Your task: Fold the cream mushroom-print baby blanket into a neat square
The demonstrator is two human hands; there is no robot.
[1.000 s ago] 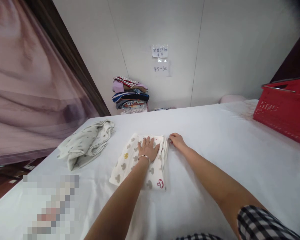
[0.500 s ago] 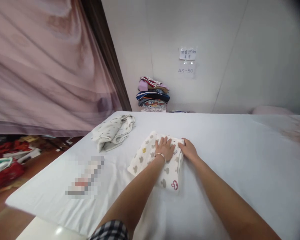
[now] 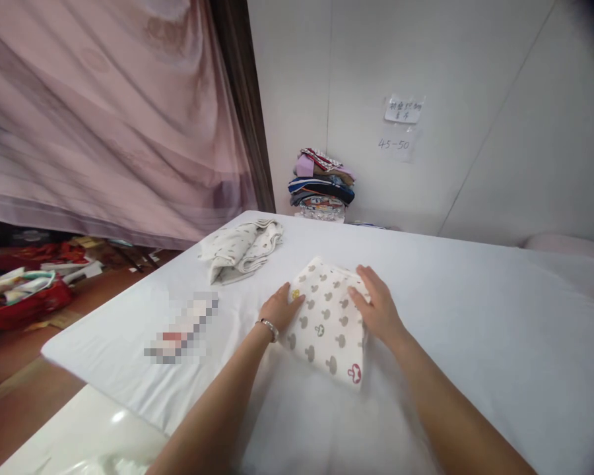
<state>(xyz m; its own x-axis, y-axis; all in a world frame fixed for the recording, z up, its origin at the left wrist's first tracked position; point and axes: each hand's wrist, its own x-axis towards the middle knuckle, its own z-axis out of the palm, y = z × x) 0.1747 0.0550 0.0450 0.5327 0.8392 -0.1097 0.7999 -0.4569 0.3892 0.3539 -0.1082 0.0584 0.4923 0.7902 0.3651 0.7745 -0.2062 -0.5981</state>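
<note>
A folded white cloth [image 3: 321, 323] printed with grey mushrooms and a few coloured ones lies on the white-covered table [image 3: 475, 343] in front of me. My left hand [image 3: 280, 309], with a bracelet at the wrist, rests against its left edge, thumb spread from the fingers. At the upper right corner, my right hand [image 3: 379, 307] touches the cloth with fingers stretched and thumb apart. The undersides of both hands are hidden. Farther back on the left sits a loosely folded, patterned white cloth [image 3: 242, 249].
A blurred-out item [image 3: 183, 330] lies left of my left hand. Behind the table's far edge rises a stack of folded fabrics [image 3: 321, 188] by the wall with paper signs [image 3: 403, 109]. A pink curtain [image 3: 103, 132] hangs at the left, above a red container [image 3: 27, 300] on the floor.
My left hand has moved from the cloth's top to its left edge. The right hand has shifted farther over the right corner, thumb now apart. The view has turned slightly left.
</note>
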